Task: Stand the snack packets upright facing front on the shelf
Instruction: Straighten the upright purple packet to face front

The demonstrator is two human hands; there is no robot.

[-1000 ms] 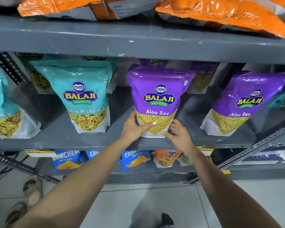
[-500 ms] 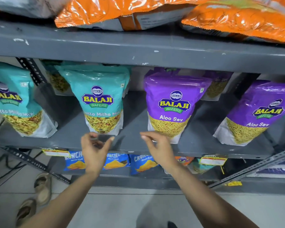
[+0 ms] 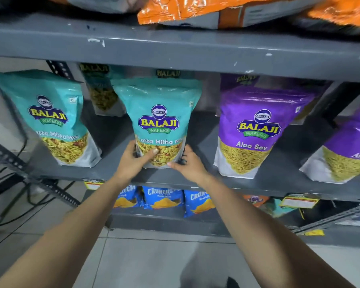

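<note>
A teal Khatta Mitha Mix packet (image 3: 158,113) stands upright, front label facing me, in the middle of the grey shelf (image 3: 116,173). My left hand (image 3: 134,161) grips its lower left corner, thumb across the front. My right hand (image 3: 188,164) holds its lower right edge, fingers against the base. A second teal packet (image 3: 50,117) stands at the left, leaning a little. A purple Aloo Sev packet (image 3: 256,129) stands upright to the right, and another purple packet (image 3: 347,154) leans at the far right edge. More packets stand behind these in the back row.
The shelf above (image 3: 175,50) hangs low over the packet tops and carries orange bags (image 3: 206,9). Blue Crunchem packets (image 3: 164,198) fill the shelf below. Slotted metal braces (image 3: 29,173) and cables sit at lower left; tiled floor lies under my arms.
Both hands left the purple Aloo Sev packet, moved left along the shelf edge, and closed on the base of the middle teal packet. The view shifted left with them.
</note>
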